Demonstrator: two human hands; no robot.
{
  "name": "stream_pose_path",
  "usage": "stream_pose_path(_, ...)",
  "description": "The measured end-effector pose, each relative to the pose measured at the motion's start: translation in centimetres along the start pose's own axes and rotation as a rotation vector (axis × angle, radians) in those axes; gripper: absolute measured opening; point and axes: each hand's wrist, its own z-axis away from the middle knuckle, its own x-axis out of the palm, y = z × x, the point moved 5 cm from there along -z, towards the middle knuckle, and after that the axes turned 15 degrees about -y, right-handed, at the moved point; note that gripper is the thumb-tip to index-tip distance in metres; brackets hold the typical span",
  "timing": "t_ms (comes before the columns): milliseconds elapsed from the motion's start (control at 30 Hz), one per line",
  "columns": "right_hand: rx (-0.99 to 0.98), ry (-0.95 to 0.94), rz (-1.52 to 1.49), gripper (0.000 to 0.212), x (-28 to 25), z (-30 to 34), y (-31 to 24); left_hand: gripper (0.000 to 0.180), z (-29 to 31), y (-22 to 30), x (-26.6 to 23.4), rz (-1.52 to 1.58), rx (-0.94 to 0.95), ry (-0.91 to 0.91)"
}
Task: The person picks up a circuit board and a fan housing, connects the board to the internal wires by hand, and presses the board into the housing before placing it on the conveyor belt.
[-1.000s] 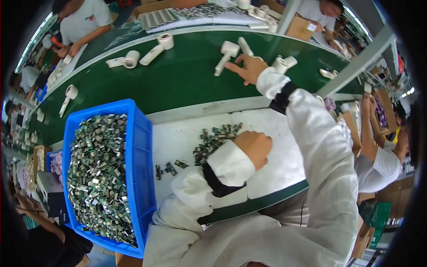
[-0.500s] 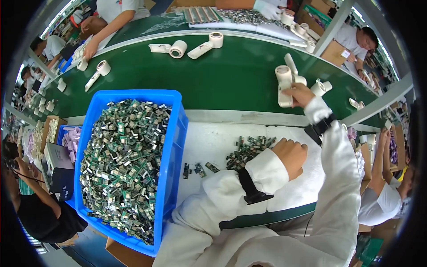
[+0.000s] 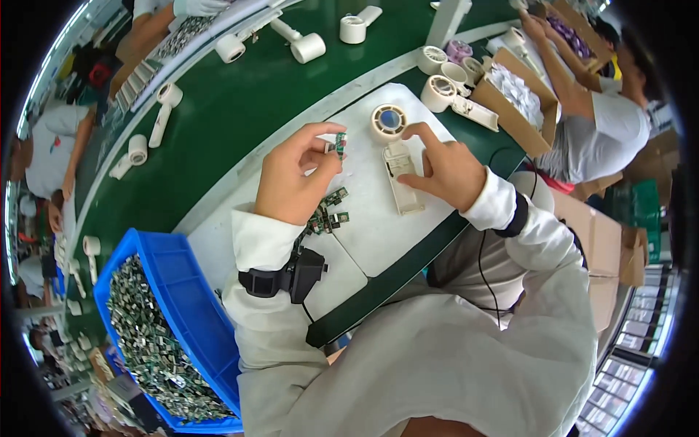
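Observation:
Pinched in the fingertips of my left hand (image 3: 295, 175) is a small green circuit board (image 3: 341, 144), raised over the white work surface (image 3: 357, 244). A few more circuit boards (image 3: 335, 218) lie loose just below that hand, partly hidden by it. To the right rests an off-white handheld fan housing (image 3: 402, 182), its handle open to show the hollow inside and its round head away from me. My right hand (image 3: 451, 171) is at the handle's right side, thumb and index finger spread apart. The thumb tip overlaps the handle; whether it presses on it I cannot tell.
A blue bin (image 3: 182, 306) full of circuit boards stands at lower left. Beyond the work surface runs a green conveyor belt (image 3: 211, 146) carrying several fan housings. More fan parts (image 3: 439, 93) and a cardboard box (image 3: 520, 102) of white pieces sit at right, near a co-worker (image 3: 597, 131).
My view has turned to the right. A fan housing my right hand held at the belt now lies on the white surface. My left hand has taken up a circuit board.

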Motion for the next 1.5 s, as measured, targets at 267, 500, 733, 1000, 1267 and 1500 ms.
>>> stream_pose_path(267, -0.568, 0.096, 0.436, 0.029, -0.2, -1.7, 0.1, 0.031, 0.0, 0.4, 3.0, 0.151, 0.006, -0.092)
stream_pose_path(500, -0.719, 0.153, 0.360, 0.017, 0.6, -2.3, 1.0, 0.028, -0.4, -1.1, 3.2, 0.005, -0.092, -0.063)
stream_pose_path(733, -0.705, 0.072, 0.289, 0.016, 0.7, -2.4, -0.1, 0.027, 0.0, -1.7, 3.2, -0.042, -0.131, -0.034)
stream_pose_path(1000, -0.713, 0.085, 0.217, 0.013, 0.7, -2.3, 0.1, 0.027, -0.3, -2.2, 3.9, -0.034, -0.109, -0.032)
stream_pose_path(1267, -0.464, -0.016, -0.230, 0.014, 0.2, -2.2, -0.2, 0.029, 0.0, -2.1, 3.9, 0.097, -0.100, 0.085)
stream_pose_path(1500, -0.405, 0.033, -0.368, 0.014, -0.1, -1.9, -0.4, 0.031, 0.1, -1.9, 4.1, 0.289, -0.128, 0.048)
